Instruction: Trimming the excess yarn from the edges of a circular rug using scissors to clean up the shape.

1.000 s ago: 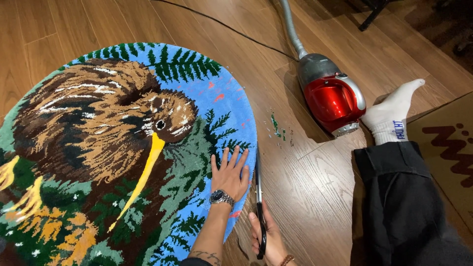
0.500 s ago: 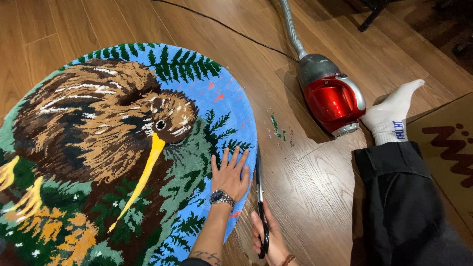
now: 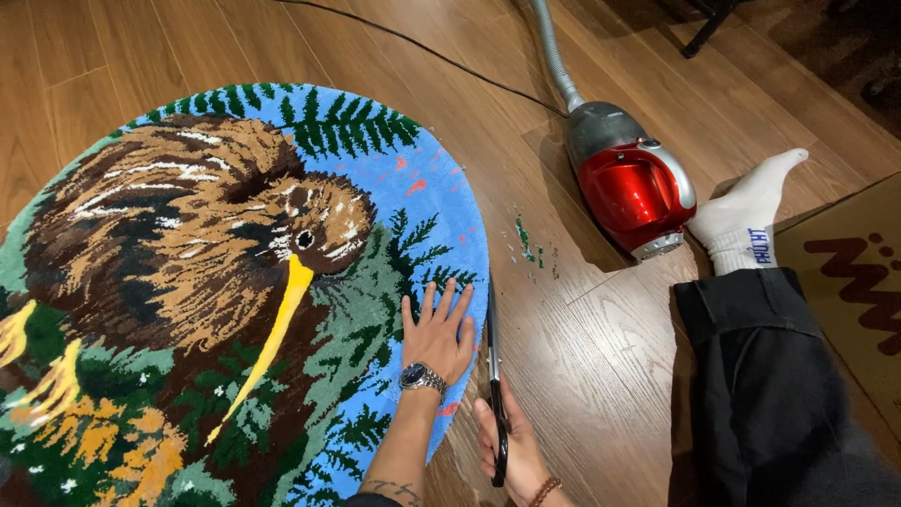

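Round tufted rug (image 3: 188, 282) with a brown long-beaked bird, ferns and blue border lies flat on the wood floor (image 3: 601, 357). Left hand (image 3: 436, 333) rests palm down, fingers spread apart, on the rug's right edge, wristwatch (image 3: 422, 377) on the wrist. Right hand (image 3: 511, 451) is closed around the handles of black scissors (image 3: 494, 376), blades pointing away from the person, running right along the rug's rim just beside the left hand; can't tell if the blades are parted. Small green and white yarn trimmings (image 3: 527, 246) are scattered on the floor just past the rug edge. Red and grey canister vacuum (image 3: 633, 183) sits near, hose (image 3: 554, 56) running up out of view, black cord (image 3: 422, 52) trailing across the floor. Person's leg in a dark trouser (image 3: 770, 394) stretches out on the right, white-socked foot (image 3: 746, 221) touching the vacuum; tan cardboard (image 3: 845, 272) lies under it. Versus half a second ago: both hands, scissors and rug sit about where they did, no clear shift.
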